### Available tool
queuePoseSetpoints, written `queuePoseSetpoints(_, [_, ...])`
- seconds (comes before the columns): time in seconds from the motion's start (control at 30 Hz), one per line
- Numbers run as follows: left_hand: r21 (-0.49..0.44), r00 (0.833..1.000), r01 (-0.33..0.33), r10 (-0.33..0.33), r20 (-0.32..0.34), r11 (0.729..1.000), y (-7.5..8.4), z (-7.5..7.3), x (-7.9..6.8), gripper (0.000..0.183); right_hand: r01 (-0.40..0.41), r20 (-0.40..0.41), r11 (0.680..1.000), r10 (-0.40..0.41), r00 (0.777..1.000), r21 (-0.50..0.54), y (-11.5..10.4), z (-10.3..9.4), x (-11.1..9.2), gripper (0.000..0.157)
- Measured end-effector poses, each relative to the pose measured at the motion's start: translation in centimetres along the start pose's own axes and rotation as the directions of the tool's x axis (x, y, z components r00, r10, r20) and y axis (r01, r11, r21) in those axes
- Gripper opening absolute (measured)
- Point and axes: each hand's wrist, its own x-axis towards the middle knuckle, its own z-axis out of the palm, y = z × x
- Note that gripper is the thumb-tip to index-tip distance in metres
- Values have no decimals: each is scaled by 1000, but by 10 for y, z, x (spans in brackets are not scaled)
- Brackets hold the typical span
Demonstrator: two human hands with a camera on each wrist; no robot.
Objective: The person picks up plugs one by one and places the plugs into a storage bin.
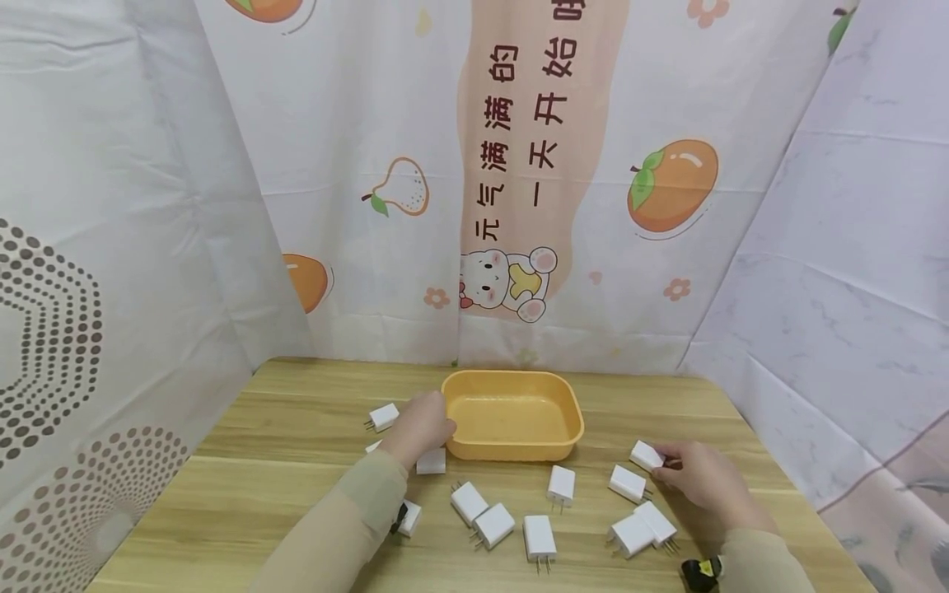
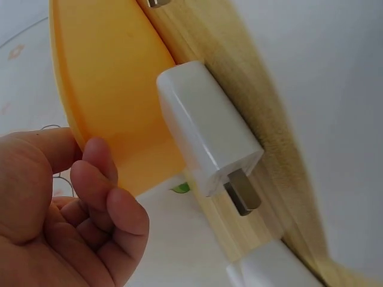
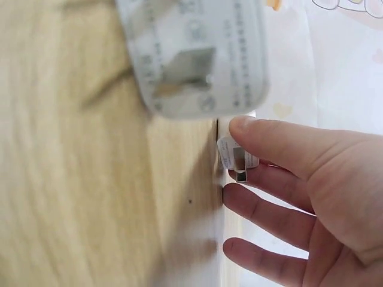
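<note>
My left hand [image 1: 424, 424] pinches the left rim of a yellow plastic basin [image 1: 511, 452]. In the left wrist view, the curled fingers [image 2: 99, 179] lie against its wall, near a white charger plug [image 2: 206, 125] on the table. Over on the right, my right hand [image 1: 700, 475] has thumb and forefinger about a white charger plug [image 1: 647, 455] at its prong end. The right wrist view shows the thumb on one side of that plug [image 3: 226, 152] and a finger on the other, with its remaining fingers extended. The plug is still at the tabletop.
Several white charger plugs, such as one [image 1: 539, 538] at the front and one [image 1: 628, 483] by my right hand, lie scattered on the wooden table [image 1: 222, 486]. My left arm partly hides some. Printed curtains [image 1: 371, 272] stand behind and at both sides.
</note>
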Motion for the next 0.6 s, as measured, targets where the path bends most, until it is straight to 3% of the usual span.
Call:
queuePoseSetpoints(0.33, [41,1000,-1,0,13,999,3,2,0,19,-44,6,999,44,999,11,-1,-5,2,48])
queuePoseSetpoints(0.6, [70,1000,-25,24,15,997,4,0,-1,23,-15,-22,991,19,1000,136,-7,-19,5,44])
